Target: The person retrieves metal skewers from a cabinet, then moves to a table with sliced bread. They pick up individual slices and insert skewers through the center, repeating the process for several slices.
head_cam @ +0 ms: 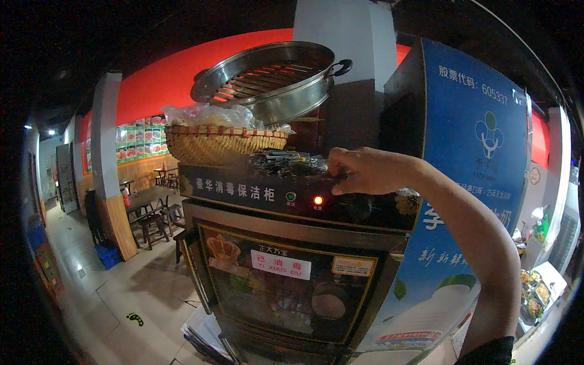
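My right hand (367, 171) reaches in from the right to the top front edge of a disinfection cabinet (296, 214). Its fingers are bent beside a pile of thin packets (289, 162) lying on the cabinet top; whether they grip anything cannot be told. A red indicator light (318, 200) glows on the control panel, left of the hand, with a green button (290, 196) further left. Behind the pile stands a woven basket (223, 142) holding clear plastic bags (214, 115). A metal steamer tier (283, 102) with a slatted base rests tilted above it. My left hand is out of view.
A blue printed panel (474, 137) rises close on the right. The cabinet's glass door (292, 283) has a vertical handle (196, 278) on its left. Wooden tables (150, 198) and stools stand beyond, left, with a blue crate (107, 254) by a pillar (106, 146).
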